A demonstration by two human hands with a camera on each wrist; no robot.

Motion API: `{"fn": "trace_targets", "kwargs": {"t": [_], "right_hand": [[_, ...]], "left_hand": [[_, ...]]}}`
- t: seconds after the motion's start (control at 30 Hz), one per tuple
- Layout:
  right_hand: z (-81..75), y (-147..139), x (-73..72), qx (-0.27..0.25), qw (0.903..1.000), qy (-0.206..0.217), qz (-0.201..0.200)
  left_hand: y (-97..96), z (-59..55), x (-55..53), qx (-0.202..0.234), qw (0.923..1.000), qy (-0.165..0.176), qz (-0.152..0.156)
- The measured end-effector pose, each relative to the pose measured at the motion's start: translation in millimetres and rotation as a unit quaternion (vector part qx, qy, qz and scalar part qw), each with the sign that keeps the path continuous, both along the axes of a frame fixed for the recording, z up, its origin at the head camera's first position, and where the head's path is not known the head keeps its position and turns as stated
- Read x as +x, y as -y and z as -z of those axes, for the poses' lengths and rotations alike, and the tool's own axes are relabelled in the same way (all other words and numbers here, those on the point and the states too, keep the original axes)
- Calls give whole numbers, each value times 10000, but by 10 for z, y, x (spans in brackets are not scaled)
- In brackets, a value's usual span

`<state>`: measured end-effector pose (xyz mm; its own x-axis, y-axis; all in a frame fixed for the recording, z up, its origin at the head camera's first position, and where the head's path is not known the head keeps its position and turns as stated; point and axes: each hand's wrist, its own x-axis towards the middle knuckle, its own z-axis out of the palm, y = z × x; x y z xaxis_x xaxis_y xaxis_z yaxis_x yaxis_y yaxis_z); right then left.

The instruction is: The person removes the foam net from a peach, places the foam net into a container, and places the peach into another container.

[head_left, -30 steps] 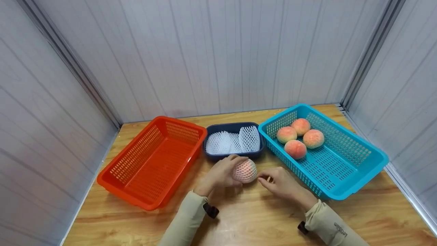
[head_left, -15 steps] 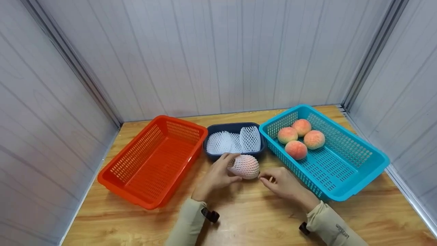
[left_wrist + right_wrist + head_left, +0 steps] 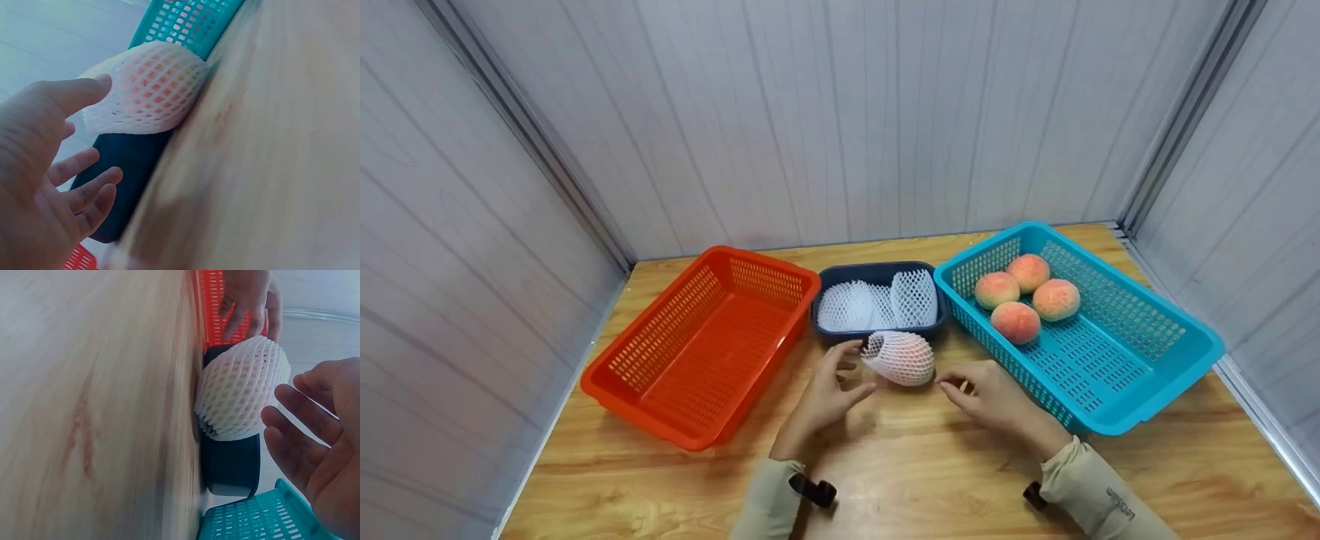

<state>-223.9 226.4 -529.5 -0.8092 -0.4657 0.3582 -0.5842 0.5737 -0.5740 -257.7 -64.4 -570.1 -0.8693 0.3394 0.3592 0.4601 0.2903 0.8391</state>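
Observation:
A peach in a white foam net [image 3: 901, 358] lies on the wooden table in front of the navy tray, the net's open end toward my left hand [image 3: 826, 390]. That hand's fingers are spread and relaxed; in the left wrist view its thumb [image 3: 84, 95] overlaps the net's edge, and whether it touches cannot be told. Just right of the netted peach [image 3: 242, 391], my right hand [image 3: 994, 394] has loosely bent fingers and holds nothing. Several bare peaches [image 3: 1016, 322] sit in the blue basket [image 3: 1117, 382]. More foam nets [image 3: 913, 298] lie in the navy tray [image 3: 877, 266].
A red-orange basket [image 3: 697, 375] stands at the left, with nothing seen inside. The navy tray sits between it and the blue basket, toward the back. Pale panel walls [image 3: 840, 127] close off the back and both sides.
My left hand has let go of the netted peach and drawn back to the left, its fingers opening. The net's open end now shows. My right hand has stayed nearly in place.

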Motion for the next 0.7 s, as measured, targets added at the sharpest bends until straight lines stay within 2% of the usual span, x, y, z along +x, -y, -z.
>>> {"fn": "trace_targets", "kwargs": {"t": [0.13,0.27,0.33,0.43,0.57,0.7], "right_hand": [[-25,-24,-17,-21,10000,19,30],[-36,-33,-24,-25,10000,-37,41],[-35,-34,-23,-39,10000,-27,27],[-21,-36,-25,-70,10000,-38,-10],[3,-49,-31,-120,9999,-95,-69],[21,-71,-33,-155,9998,-94,-69]], "left_hand": [[-123,57,-7,646,9968,477,-34],[-294,77,-31,993,9929,609,-232],[-375,80,-44,1027,9927,525,-339],[-483,79,-64,809,9949,236,-550],[-596,61,-93,224,9949,-263,-944],[-687,22,-121,-384,9908,-444,-1217]]}}
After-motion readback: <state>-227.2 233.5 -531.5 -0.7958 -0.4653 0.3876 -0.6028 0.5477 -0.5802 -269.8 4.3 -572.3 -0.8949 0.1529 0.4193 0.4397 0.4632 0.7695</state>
